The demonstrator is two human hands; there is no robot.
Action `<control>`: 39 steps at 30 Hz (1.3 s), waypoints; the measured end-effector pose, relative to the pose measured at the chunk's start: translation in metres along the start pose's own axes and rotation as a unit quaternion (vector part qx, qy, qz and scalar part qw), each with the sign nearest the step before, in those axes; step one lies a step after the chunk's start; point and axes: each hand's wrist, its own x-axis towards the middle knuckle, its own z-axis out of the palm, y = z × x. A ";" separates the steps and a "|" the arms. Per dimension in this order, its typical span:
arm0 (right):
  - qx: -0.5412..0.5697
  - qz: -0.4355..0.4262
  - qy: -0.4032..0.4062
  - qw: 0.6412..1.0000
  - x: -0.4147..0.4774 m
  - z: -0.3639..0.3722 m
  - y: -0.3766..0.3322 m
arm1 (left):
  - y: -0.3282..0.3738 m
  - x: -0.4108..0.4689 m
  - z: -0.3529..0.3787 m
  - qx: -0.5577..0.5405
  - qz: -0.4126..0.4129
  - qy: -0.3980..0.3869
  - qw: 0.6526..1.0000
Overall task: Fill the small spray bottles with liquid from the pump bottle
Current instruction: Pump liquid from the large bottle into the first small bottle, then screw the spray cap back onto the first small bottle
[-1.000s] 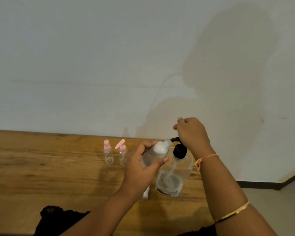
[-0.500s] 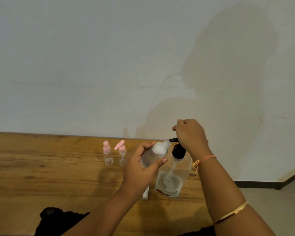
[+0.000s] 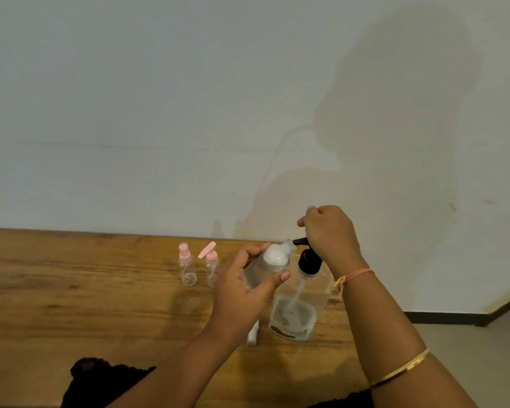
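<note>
The clear bottle (image 3: 270, 262) being filled is up off the surface, tilted so its open neck meets the black spout (image 3: 298, 241) of the pump bottle (image 3: 301, 307). White foam or liquid shows at its shoulder. The left hand (image 3: 242, 293) holds it, with fingers (image 3: 248, 251) curled round the far side and the thumb across the near side. The right hand (image 3: 330, 231) sits on the pump head (image 3: 308, 260), fingers (image 3: 306, 219) folded down over its top. How hard they press I cannot tell.

The pump bottle stands upright near the right end of the surface, with only a low pool of liquid at its bottom.

Risks, as I judge them: the neck is narrow, so if the left hand drifts, the stream would run down the outside and onto the wood. The low liquid level could make the pump draw air and spit. A hard push on the pump head could also tip the light bottle, since nothing else steadies it.

2 small spray bottles with pink tops (image 3: 187, 266) (image 3: 212, 267) stand just beside each other to the left, apart from the hands; both look empty, and the right 1 has its cap tilted. A small white piece (image 3: 253, 334), perhaps a cap, lies below the left hand.

The surface (image 3: 86, 304) is brown wood with visible grain, set against a plain pale wall (image 3: 189, 113) carrying the person's shadow. A dark skirting board (image 3: 442, 318) and pale floor (image 3: 468, 363) show at the right, and a dark cloth (image 3: 100, 381) at the near edge.
</note>
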 end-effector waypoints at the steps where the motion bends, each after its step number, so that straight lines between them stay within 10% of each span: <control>1: -0.013 0.007 -0.002 1.000 -0.001 0.001 0.000 | -0.001 0.000 0.000 0.002 0.001 0.000 1.000; 22: 0.281 -0.005 -0.014 0.960 -0.025 -0.036 -0.002 | -0.001 0.001 -0.019 0.044 -0.046 -0.007 0.998; 31: 0.125 -0.320 0.112 0.933 -0.084 -0.024 -0.010 | -0.005 -0.008 -0.042 0.092 -0.114 0.036 0.989; 39: -0.146 -0.199 -0.118 0.962 -0.112 0.026 -0.004 | -0.021 -0.011 -0.054 0.081 -0.213 0.036 0.973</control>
